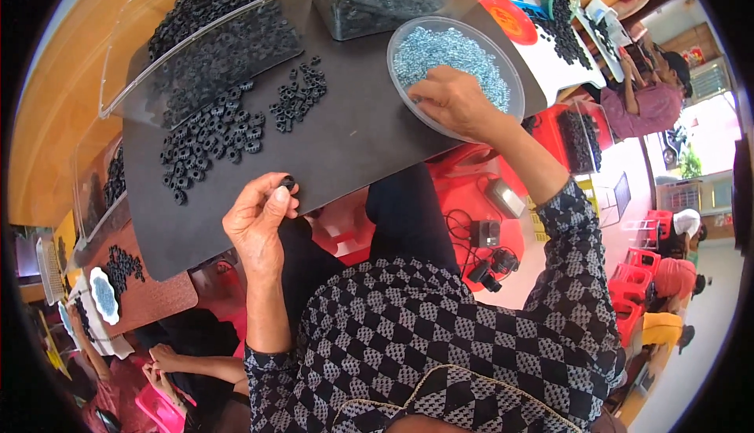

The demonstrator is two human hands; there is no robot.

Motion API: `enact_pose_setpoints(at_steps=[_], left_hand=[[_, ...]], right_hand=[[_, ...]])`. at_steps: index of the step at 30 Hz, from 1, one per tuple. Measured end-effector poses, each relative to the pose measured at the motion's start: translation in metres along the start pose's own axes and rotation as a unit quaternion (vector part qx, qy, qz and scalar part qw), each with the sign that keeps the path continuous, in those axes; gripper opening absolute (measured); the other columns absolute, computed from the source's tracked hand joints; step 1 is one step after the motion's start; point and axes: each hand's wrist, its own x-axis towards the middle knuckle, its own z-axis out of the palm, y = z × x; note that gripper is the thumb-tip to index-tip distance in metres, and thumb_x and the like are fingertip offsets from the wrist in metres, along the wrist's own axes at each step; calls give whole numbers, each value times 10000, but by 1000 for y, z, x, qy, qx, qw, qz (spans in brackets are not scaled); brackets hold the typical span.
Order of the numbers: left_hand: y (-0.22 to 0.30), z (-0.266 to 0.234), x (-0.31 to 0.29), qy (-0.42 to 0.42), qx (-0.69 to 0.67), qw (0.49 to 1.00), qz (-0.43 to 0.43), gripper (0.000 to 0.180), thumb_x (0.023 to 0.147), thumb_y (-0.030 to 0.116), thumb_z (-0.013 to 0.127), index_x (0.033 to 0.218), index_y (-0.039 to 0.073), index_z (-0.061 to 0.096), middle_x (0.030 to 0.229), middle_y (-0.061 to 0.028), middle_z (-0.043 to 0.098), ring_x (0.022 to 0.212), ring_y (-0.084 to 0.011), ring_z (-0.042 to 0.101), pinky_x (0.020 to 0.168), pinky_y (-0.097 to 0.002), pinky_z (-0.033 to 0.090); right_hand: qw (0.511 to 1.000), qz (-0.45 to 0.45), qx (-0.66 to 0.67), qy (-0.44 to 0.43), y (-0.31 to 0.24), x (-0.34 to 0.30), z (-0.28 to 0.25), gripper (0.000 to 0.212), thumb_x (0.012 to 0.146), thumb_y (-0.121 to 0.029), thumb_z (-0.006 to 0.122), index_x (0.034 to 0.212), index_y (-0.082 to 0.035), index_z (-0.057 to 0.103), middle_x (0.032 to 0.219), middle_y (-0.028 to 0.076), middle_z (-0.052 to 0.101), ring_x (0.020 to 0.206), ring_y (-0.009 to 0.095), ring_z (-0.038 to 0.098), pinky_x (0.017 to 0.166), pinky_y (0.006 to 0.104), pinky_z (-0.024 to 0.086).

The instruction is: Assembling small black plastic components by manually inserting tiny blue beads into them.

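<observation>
Above the near edge of a dark board (345,158), my left hand (261,209) pinches a small black plastic part (288,182) between thumb and fingers. My right hand (454,102) is over the near side of a round clear bowl (514,87) filled with small shiny silver-blue metal pieces (452,50). Its fingers are curled together, and what they hold, if anything, is too small to make out. A loose pile of black plastic parts (212,138) lies on the board left of centre, with a smaller cluster (300,95) beside it.
A clear bin (228,21) heaped with black parts stands at the far left, and another clear bin (385,1) at the far middle. Red stools (487,252) hold a camera and cables near my right side. Co-workers sit at neighbouring tables on both sides.
</observation>
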Motion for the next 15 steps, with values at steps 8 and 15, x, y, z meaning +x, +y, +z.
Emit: enact_pose_setpoints(at_steps=[8,15], left_hand=[[-1,0,0,0,9,1000,6,167,839,38,656,984,-44,650,845,-104,654,668,-116,591,582,-224,485],[1,1,-1,5,15,1000,13,183,847,56,648,992,-54,636,837,-121,662,649,-126,598,566,-235,489]], right_hand=[[993,84,23,76,12,-12,-3,140,737,-59,633,870,-18,615,792,142,600,747,318,595,661,385,480],[987,113,92,59,9,-16,-13,138,804,-126,591,889,-21,620,782,150,629,756,332,616,666,421,477]])
